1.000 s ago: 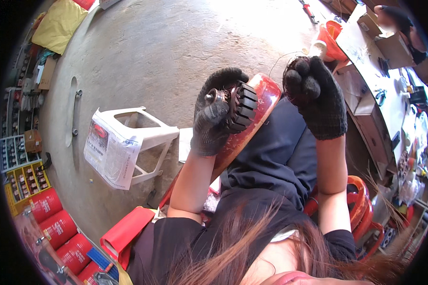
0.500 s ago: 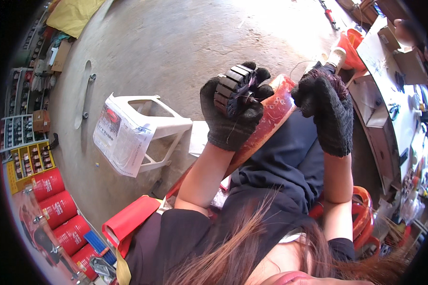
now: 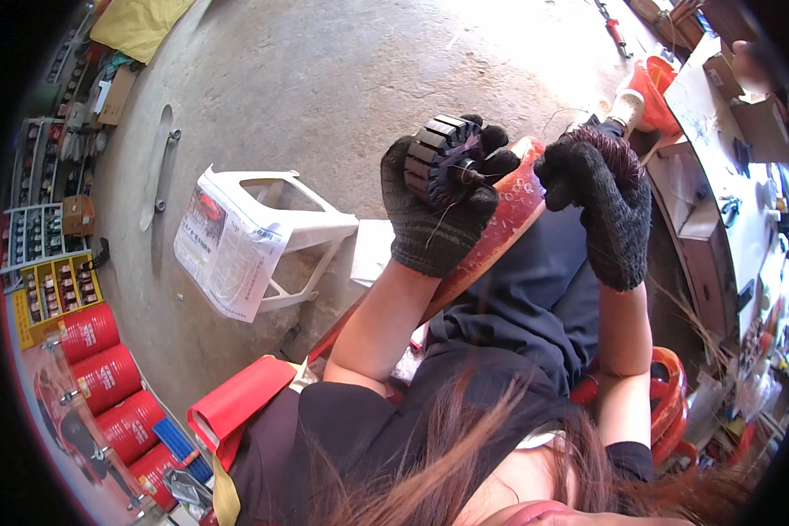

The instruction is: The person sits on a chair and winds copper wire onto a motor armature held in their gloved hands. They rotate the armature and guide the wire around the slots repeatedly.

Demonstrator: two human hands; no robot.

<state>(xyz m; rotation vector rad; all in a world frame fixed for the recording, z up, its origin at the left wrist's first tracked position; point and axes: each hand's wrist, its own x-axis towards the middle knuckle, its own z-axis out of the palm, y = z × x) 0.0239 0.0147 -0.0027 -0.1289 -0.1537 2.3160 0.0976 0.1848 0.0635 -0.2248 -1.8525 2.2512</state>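
Wrapped in a black knitted glove, my left hand [image 3: 434, 223] grips a motor rotor [image 3: 438, 156]. The rotor is a slotted metal cylinder with a thin shaft, and dark winding shows at its end. My right hand [image 3: 614, 219], gloved the same way, is closed on a bundle of reddish-brown copper wire [image 3: 616, 156]. Loose thin strands trail near both hands. Between the hands, a long red patterned board or pad [image 3: 513, 203] slants across my lap; I cannot tell its material. My fingertips on the wire are partly hidden.
A white plastic stool [image 3: 298, 217] with printed paper over it stands on the left. Beyond it lies a pale long board [image 3: 159, 167] on the floor. Red cylinders [image 3: 105, 377] and shelves line the left edge. A cluttered white workbench [image 3: 719, 158] and an orange bucket [image 3: 653, 88] stand right.
My left hand has shifted slightly right with the rotor, which looks a little turned. My right hand's fingers have changed position slightly on the wire.
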